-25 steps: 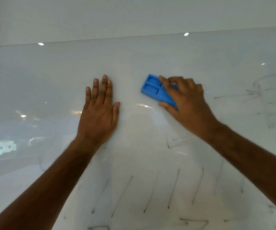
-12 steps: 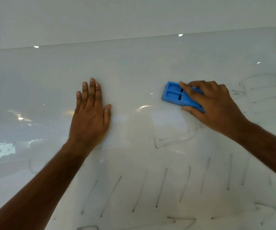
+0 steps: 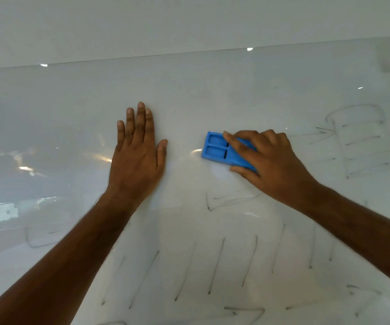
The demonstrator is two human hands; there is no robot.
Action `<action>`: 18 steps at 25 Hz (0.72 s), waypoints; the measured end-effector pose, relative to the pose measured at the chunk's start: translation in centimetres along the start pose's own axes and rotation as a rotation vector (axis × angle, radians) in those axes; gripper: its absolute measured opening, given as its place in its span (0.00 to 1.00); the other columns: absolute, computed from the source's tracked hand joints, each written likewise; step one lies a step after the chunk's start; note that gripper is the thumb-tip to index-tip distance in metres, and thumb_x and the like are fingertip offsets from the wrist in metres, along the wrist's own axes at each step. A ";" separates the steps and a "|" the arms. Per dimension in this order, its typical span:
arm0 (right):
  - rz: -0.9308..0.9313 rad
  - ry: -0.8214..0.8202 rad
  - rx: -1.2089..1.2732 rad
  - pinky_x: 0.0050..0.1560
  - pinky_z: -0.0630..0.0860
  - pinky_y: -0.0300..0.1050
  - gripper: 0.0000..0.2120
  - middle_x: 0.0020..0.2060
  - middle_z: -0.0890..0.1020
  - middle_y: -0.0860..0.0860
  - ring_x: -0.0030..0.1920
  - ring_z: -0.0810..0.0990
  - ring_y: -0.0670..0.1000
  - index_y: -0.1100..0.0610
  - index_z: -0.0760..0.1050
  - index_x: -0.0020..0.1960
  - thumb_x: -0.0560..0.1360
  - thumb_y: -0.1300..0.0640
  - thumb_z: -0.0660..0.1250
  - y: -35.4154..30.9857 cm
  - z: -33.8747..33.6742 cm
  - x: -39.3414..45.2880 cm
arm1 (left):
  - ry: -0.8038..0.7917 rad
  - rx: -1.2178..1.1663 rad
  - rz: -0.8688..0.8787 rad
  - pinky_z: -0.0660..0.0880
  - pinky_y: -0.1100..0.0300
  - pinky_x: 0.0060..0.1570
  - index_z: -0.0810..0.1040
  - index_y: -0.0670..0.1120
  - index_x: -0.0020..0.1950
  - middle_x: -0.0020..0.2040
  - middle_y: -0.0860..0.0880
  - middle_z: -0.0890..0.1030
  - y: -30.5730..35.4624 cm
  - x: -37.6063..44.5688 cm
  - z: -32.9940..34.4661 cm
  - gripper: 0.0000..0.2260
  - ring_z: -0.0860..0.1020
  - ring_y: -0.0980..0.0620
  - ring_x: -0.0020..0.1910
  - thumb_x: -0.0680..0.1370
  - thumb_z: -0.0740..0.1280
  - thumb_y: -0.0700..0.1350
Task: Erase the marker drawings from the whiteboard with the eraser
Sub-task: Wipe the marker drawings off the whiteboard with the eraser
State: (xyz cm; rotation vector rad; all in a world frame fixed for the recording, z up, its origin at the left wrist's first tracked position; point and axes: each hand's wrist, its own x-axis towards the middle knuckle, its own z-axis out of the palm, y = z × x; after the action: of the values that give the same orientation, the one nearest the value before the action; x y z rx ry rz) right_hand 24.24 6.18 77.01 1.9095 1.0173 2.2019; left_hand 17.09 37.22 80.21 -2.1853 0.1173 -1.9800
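Whiteboard (image 3: 212, 90) glass lay under the left hand (image 3: 137, 156), fingers flat and straight. Right of it the right hand (image 3: 271, 165) gripped the blue eraser (image 3: 219, 150) by its long edges; it seemed light and stiff, with drawings (image 3: 362, 141) beyond.

Bright blue eraser (image 3: 222, 151), glossy white whiteboard (image 3: 212, 90) with faint grey-black marker drawings (image 3: 360, 141) and slanted strokes

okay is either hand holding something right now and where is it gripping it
The right hand grips the blue eraser by its right end, fingers over its back. The left hand holds nothing; it lies flat on the whiteboard.
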 end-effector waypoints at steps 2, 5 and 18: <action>-0.041 -0.041 -0.023 0.51 0.72 0.57 0.30 0.67 0.75 0.55 0.53 0.74 0.58 0.53 0.63 0.82 0.84 0.40 0.56 1.5 -0.6 -2.0 | -0.008 0.001 0.002 0.39 0.49 0.86 0.47 0.38 0.88 0.89 0.41 0.46 -0.1 -0.2 0.0 0.33 0.43 0.42 0.88 0.88 0.47 0.56; -0.004 -0.047 -0.064 0.49 0.72 0.59 0.31 0.66 0.76 0.57 0.51 0.74 0.61 0.53 0.63 0.82 0.83 0.39 0.56 5.1 -1.6 -3.0 | -0.020 0.003 -0.001 0.40 0.48 0.87 0.47 0.38 0.88 0.89 0.40 0.46 0.1 -0.3 0.0 0.33 0.43 0.41 0.88 0.88 0.46 0.56; 0.042 -0.029 -0.006 0.50 0.72 0.57 0.32 0.67 0.75 0.55 0.51 0.73 0.58 0.54 0.63 0.82 0.83 0.39 0.58 4.7 -1.1 -3.9 | -0.017 -0.014 0.016 0.43 0.43 0.87 0.48 0.37 0.88 0.89 0.39 0.47 6.4 1.4 1.3 0.34 0.44 0.40 0.88 0.88 0.47 0.57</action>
State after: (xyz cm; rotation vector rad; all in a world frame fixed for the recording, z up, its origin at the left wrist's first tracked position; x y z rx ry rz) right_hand 25.88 0.33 75.99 1.9728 0.9739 2.1892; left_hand 18.93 30.77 80.24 -2.2026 0.1458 -1.9576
